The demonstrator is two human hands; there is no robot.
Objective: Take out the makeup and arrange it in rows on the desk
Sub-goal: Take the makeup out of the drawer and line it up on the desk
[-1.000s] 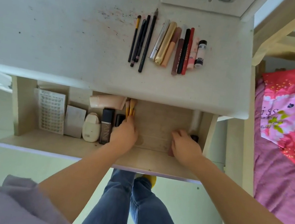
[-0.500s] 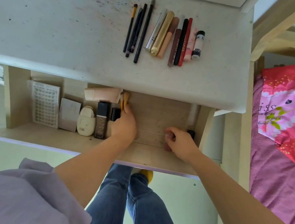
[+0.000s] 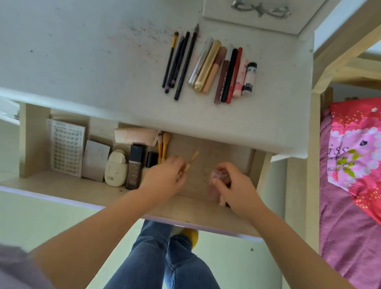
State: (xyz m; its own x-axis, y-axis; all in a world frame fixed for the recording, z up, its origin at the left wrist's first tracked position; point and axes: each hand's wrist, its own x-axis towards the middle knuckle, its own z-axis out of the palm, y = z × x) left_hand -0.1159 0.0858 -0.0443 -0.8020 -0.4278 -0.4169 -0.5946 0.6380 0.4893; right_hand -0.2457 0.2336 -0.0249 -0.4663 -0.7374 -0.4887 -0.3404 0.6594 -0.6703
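While both of my hands were down in the open drawer (image 3: 128, 199), my left hand (image 3: 164, 177) pinched a thin wooden-handled brush (image 3: 192, 160) near its lower end, the shaft tilting up and to the right from my fingers. My right hand (image 3: 234, 189) was curled around a small pinkish container (image 3: 217, 180), blurred enough that I could not tell what kind of product it was.

I judged the brush to be very light and stiff, easy to lift by the handle; taking it by the handle rather than the head seemed wise, since bristles are soft and bend out of shape. The pinkish container looked smooth and maybe slippery, so a wrap around its body seemed safer than a fingertip pinch.

On the desk (image 3: 74, 54) above, one row already lay side by side: dark pencils (image 3: 179, 62) on the left, then a gold tube (image 3: 206, 65), a red stick (image 3: 234, 74) and a small white bottle (image 3: 249, 79) at the right end. More makeup waited in the drawer: two yellow-handled brushes (image 3: 162, 147) just beside my left hand, a black bottle (image 3: 135, 167), a cream compact (image 3: 116, 168), a beige tube (image 3: 137, 135) and a sticker sheet (image 3: 66, 149) at the far left.
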